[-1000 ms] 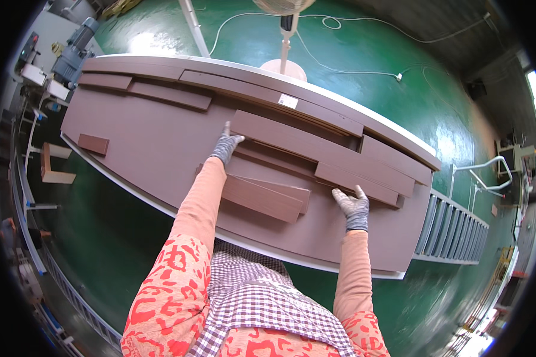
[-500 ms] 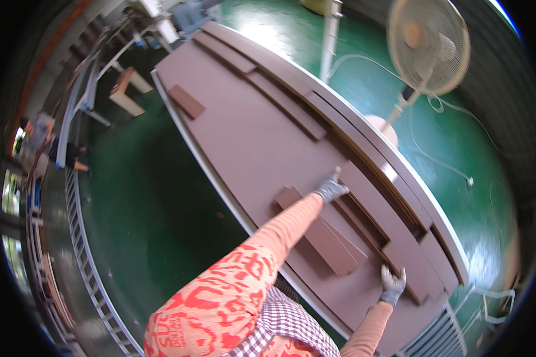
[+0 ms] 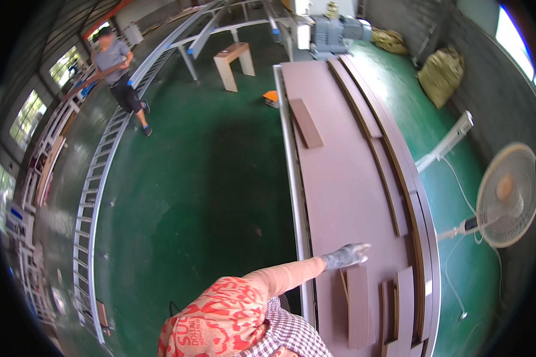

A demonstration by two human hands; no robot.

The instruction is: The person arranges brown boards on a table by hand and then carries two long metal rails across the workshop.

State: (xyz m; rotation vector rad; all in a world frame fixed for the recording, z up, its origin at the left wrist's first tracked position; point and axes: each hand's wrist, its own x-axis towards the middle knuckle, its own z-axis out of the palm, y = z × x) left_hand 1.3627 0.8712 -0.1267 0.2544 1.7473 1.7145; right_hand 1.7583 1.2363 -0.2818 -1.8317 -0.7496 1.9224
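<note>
A short brown plank (image 3: 357, 312) lies flat on a broad brown panel (image 3: 339, 196), in the lower right of the view, just beside the left hand (image 3: 346, 256). The edge of another thin piece shows along the plank's left side. The left hand, in a grey glove, reaches over the panel just beyond the plank's far end, its fingers stretched out and apart from the thumb; whether it touches the panel cannot be told. The right hand is out of view, so its state cannot be told. To the right of the plank lies a longer brown board (image 3: 404, 306), with narrower pieces close by on its left. Brown strips (image 3: 390, 184) run along the panel's right side, some overlapping, and a small brown block (image 3: 306, 124) lies by itself near the left edge. The left arm wears a red-patterned sleeve (image 3: 220, 315), with a checked apron (image 3: 292, 333) beside it. Right of the panel stand a pale fan (image 3: 506, 190) and a white post (image 3: 446, 143); beyond are a bulging sack (image 3: 441, 74) and a grey-blue motor (image 3: 333, 35). Across the green floor (image 3: 190, 196), a wooden bracket (image 3: 235, 52) stands near metal rails, and a ladder-like frame (image 3: 89, 232) runs along the left, near a person (image 3: 114, 65) in a grey shirt and dark shorts.
</note>
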